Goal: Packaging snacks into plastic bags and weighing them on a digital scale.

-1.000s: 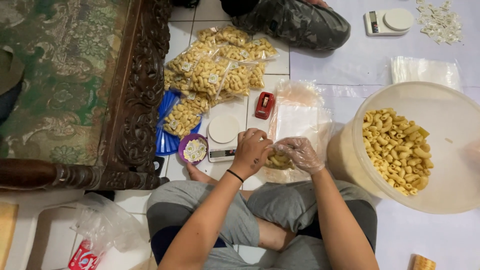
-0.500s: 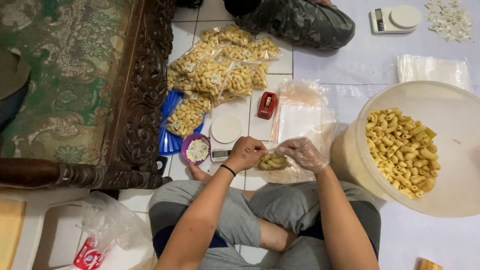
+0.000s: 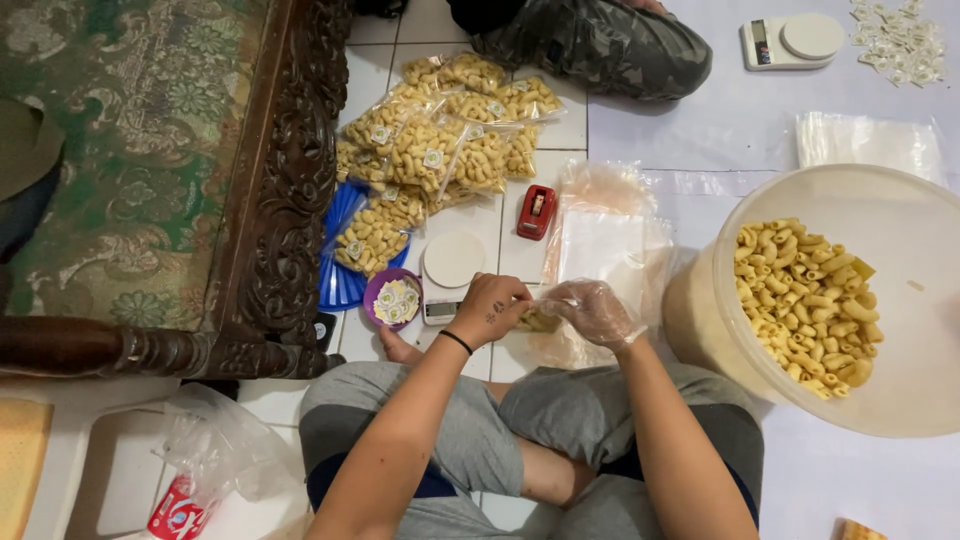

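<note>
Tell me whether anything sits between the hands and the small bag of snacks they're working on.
Nothing visible does. The left hand and the gloved right hand both already touch the small bag of snacks, pinched between them. The white scale lies just beyond the left hand, out of the way.

Small clear bag of yellow macaroni snacks (image 3: pixel 538 320), low above white floor tiles.

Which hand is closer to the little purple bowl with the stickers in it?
Left. The left hand is just right of the purple bowl, with the small white scale between them. The gloved right hand is farther right, and both hands hold a small bag of pasta snacks.
</note>
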